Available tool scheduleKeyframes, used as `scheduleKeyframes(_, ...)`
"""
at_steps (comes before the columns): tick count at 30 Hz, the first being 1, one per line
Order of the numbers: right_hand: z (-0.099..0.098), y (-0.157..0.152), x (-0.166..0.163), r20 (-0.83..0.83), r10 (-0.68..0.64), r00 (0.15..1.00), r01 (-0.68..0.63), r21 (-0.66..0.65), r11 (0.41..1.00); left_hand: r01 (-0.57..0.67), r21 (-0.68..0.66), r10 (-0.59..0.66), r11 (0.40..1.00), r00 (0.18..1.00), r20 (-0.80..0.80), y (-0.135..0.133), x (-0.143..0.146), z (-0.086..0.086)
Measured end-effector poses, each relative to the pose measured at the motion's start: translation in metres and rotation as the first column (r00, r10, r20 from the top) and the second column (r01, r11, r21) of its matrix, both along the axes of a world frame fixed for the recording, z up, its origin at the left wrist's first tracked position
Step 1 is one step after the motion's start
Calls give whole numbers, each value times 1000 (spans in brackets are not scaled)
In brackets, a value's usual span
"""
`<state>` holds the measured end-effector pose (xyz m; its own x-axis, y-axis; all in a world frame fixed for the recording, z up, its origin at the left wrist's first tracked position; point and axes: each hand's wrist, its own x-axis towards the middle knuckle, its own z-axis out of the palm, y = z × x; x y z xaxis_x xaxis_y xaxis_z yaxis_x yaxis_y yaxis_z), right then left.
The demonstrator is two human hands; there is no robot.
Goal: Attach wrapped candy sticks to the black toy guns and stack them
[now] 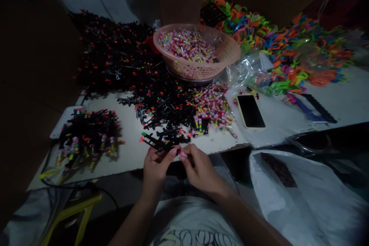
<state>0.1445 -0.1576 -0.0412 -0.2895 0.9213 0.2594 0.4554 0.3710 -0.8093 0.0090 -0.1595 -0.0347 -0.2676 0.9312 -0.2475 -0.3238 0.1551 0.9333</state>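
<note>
Over the near edge of the white tabletop (pixel 133 150), your left hand (pixel 155 167) pinches slim black plastic pieces (pixel 157 142), your right hand (pixel 201 168) pinching a small pink cylinder (pixel 182 154)

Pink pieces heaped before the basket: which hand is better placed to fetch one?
Right, probably: the right hand is nearer the pink heap, while the left hand holds black pieces.

We see a small-parts workshop: a long white worktable (pixel 129 155) bears heaped black plastic pieces (pixel 115 55) at far left, a round pink plastic basket (pixel 193 68), and multicoloured plastic pieces (pixel 288 48) far right.
</note>
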Motion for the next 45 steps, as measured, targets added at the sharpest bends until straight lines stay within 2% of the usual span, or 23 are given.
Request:
scheduleKeyframes(3, -1, 1, -4, 42, -42, 998, 43, -7, 999, -18, 4, 18, 1000, 999, 38, 0, 2, -5)
scheduleKeyframes(7, -4, 7, -4, -78, -103, 992, 96, -88, 991, -4, -7, 4, 1000, 995, 99, -1, 7, -9)
scheduleKeyframes(10, -9, 11, -2, -214, -93, 972, 53, -184, 982, -3, -10, 4, 1000, 992, 124, -2, 8, -9)
scheduleKeyframes(13, -13, 14, -3, -375, -87, 923, -27, -289, 957, 10, -1, -10, 1000, 996, 84, -2, 5, -8)
scheduleKeyframes(17, -18, 8, -13, -408, -102, 907, -43, -330, 943, -29, -32, 29, 999, 999, 13, -1, -2, -8)
scheduleKeyframes(20, -22, -1, -23, -278, -101, 955, 36, -227, 973, -48, -63, 52, 997, 997, 57, -3, -5, -10)
scheduleKeyframes(23, -26, -5, -30, -80, -84, 993, 84, 7, 996, -75, -92, 88, 993, 985, 150, -7, -7, -10)
scheduleKeyframes(26, -26, -4, -32, 123, -129, 984, 95, 247, 964, -89, -144, 119, 986, 969, 216, -12, -7, -9)
scheduleKeyframes(28, -24, -1, -30, 242, -151, 958, 59, 349, 935, -96, -179, 140, 979, 958, 251, -14, -7, -8)
scheduleKeyframes(31, -20, 2, -24, 359, -152, 921, 1, 389, 921, -77, -223, 144, 972, 943, 299, -14, -6, -9)
scheduleKeyframes(35, -21, 3, -20, 375, -123, 919, -10, 334, 943, -44, -236, 116, 971, 947, 299, -13, 0, -13)
scheduleKeyframes(39, -22, 5, -22, 334, -73, 940, 6, 198, 980, -56, -152, 81, 987, 984, 161, -8, -4, -16)
scheduleKeyframes(42, -20, 7, -21, 247, -19, 969, -2, 85, 996, -160, -42, 153, 986, 979, -133, 6, -37, -8)
scheduleKeyframes(44, -19, 7, -17, 185, -18, 983, 9, 50, 999, -200, 36, 195, 979, 874, -446, 20, -75, 5)
scheduleKeyframes(45, -18, 8, -15, 164, -24, 986, 18, 38, 999, -218, 72, 214, 973, 756, -619, 27, -97, 12)
